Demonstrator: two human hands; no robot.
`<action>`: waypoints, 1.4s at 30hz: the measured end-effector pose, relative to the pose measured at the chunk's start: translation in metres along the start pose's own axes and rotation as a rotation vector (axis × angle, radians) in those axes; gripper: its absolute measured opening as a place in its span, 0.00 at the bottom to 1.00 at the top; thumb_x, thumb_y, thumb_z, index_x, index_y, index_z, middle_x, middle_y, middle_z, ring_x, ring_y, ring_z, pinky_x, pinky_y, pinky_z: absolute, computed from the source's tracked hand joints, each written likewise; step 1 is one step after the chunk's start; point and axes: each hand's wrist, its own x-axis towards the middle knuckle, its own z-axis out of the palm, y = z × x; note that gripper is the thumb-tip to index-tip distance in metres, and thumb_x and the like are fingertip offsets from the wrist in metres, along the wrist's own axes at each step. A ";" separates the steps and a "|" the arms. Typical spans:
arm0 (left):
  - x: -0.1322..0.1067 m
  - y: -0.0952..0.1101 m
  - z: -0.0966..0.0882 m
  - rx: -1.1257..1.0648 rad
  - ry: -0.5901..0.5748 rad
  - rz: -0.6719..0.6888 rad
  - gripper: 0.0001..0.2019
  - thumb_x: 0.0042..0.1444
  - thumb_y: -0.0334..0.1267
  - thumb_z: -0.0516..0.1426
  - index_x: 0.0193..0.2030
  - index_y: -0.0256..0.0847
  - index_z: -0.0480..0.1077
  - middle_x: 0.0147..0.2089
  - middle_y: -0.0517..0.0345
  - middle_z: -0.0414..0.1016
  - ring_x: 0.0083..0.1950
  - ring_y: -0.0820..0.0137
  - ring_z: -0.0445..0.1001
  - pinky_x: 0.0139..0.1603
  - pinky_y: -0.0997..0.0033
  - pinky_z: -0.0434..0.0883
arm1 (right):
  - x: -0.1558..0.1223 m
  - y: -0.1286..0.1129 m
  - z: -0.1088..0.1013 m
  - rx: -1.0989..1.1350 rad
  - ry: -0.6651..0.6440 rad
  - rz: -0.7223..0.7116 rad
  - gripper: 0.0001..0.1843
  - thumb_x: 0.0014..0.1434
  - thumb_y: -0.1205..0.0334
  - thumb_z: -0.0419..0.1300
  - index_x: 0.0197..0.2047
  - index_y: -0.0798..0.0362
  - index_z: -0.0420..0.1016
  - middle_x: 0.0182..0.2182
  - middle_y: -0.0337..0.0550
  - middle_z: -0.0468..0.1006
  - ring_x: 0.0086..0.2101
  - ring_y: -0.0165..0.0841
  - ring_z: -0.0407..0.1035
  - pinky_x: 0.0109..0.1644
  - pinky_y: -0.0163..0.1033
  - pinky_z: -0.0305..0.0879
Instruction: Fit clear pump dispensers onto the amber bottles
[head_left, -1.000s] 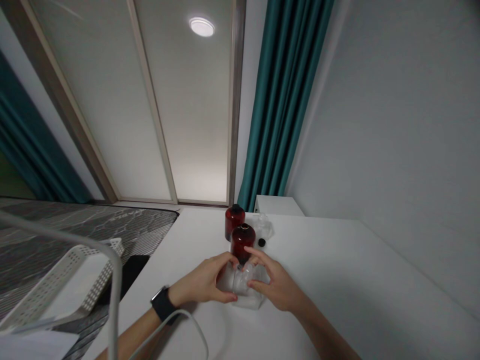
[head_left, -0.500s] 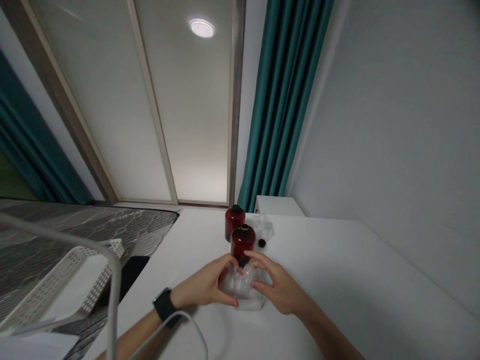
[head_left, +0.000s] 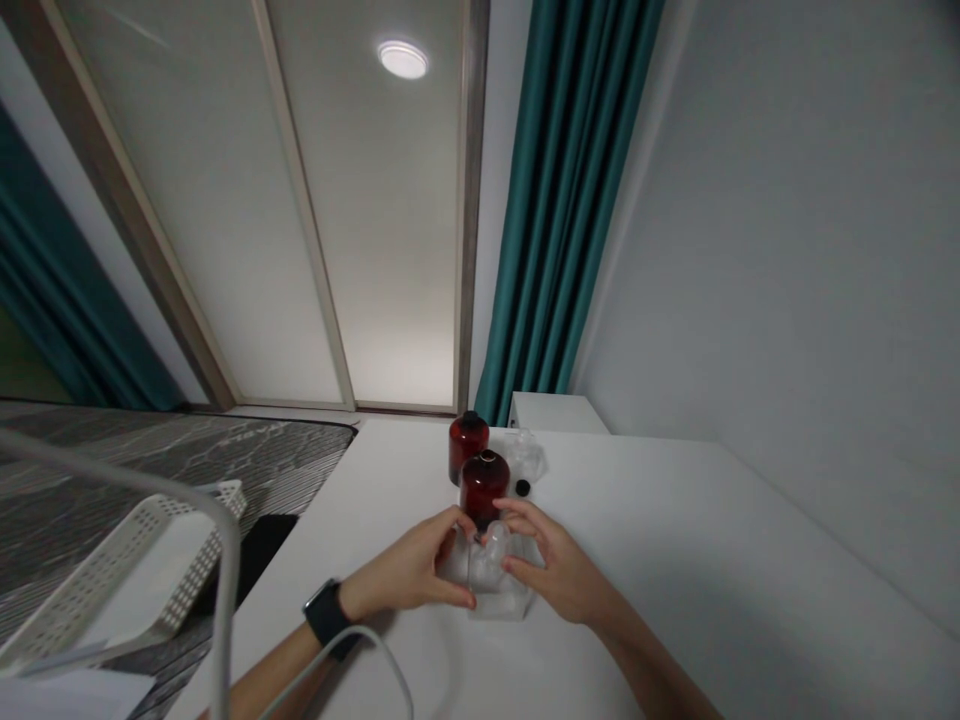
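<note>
A clear, see-through container [head_left: 499, 605] with a squarish base and a rounded, bulb-like upper part lies on the white table between my hands. My left hand [head_left: 420, 568] curves around its left side, thumb low and fingers behind. From the right, my right hand [head_left: 551, 562] holds the bulb-like part between thumb and fingers. Exactly what kind of container it is, I cannot make out. Just behind my fingertips stands a dark red bottle [head_left: 484, 485] with an uncapped neck. A second red bottle [head_left: 468, 450], its top dark, is further back.
Beside the bottles lie a small black cap [head_left: 523, 488] and a crumpled clear plastic piece [head_left: 527, 457]. A pale cable [head_left: 375, 640] crosses my left forearm. At the left is a white perforated basket [head_left: 120, 560]; a teal curtain [head_left: 562, 200] hangs behind.
The bulb-like part between my fingers has turned slightly and shows more clearly. My right fingers have shifted a little; my left hand and both bottles stay practically where they were.
</note>
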 end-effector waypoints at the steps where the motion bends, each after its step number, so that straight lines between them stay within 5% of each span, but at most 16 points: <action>1: 0.000 0.000 0.000 -0.012 0.006 0.002 0.31 0.47 0.53 0.69 0.50 0.41 0.64 0.31 0.68 0.57 0.31 0.73 0.56 0.31 0.76 0.54 | 0.000 -0.001 -0.001 0.006 -0.003 -0.010 0.30 0.59 0.62 0.63 0.63 0.48 0.62 0.50 0.49 0.79 0.54 0.41 0.71 0.63 0.53 0.58; 7: -0.002 0.002 0.001 -0.053 0.089 0.104 0.24 0.56 0.54 0.62 0.51 0.40 0.62 0.37 0.62 0.62 0.32 0.72 0.57 0.32 0.74 0.58 | -0.002 -0.005 -0.011 0.038 0.002 -0.069 0.30 0.62 0.61 0.62 0.65 0.47 0.60 0.49 0.48 0.79 0.53 0.39 0.71 0.61 0.48 0.61; 13: -0.003 0.007 0.003 0.057 0.151 0.113 0.11 0.64 0.43 0.53 0.49 0.41 0.64 0.39 0.59 0.67 0.32 0.72 0.63 0.32 0.73 0.61 | -0.005 0.002 -0.039 0.003 0.093 -0.075 0.30 0.62 0.57 0.62 0.65 0.47 0.58 0.47 0.48 0.80 0.50 0.39 0.72 0.56 0.46 0.65; 21: -0.002 0.009 0.008 0.194 0.209 0.189 0.09 0.67 0.40 0.50 0.48 0.40 0.68 0.37 0.57 0.72 0.31 0.72 0.67 0.33 0.73 0.64 | -0.006 0.022 -0.082 -0.066 0.289 -0.008 0.29 0.59 0.50 0.64 0.60 0.49 0.63 0.47 0.49 0.80 0.51 0.40 0.73 0.59 0.50 0.64; 29: -0.001 0.006 0.013 0.315 0.244 0.269 0.09 0.67 0.38 0.50 0.49 0.42 0.69 0.33 0.59 0.73 0.28 0.73 0.68 0.32 0.75 0.66 | 0.022 0.052 -0.122 -0.077 0.484 -0.001 0.29 0.53 0.47 0.65 0.54 0.50 0.67 0.48 0.50 0.80 0.53 0.43 0.72 0.60 0.52 0.64; 37: -0.002 0.012 0.010 0.350 0.251 0.323 0.09 0.67 0.37 0.50 0.47 0.42 0.70 0.32 0.59 0.75 0.28 0.73 0.70 0.31 0.76 0.67 | 0.044 0.062 -0.129 -0.099 0.503 0.007 0.30 0.54 0.50 0.64 0.58 0.49 0.65 0.49 0.49 0.80 0.54 0.41 0.72 0.61 0.53 0.64; 42: -0.003 0.016 0.008 0.349 0.240 0.318 0.09 0.67 0.37 0.50 0.47 0.41 0.70 0.32 0.58 0.75 0.27 0.73 0.69 0.31 0.76 0.67 | 0.040 0.070 -0.126 -0.160 0.539 -0.007 0.33 0.53 0.49 0.65 0.60 0.47 0.62 0.59 0.51 0.72 0.60 0.40 0.65 0.64 0.52 0.61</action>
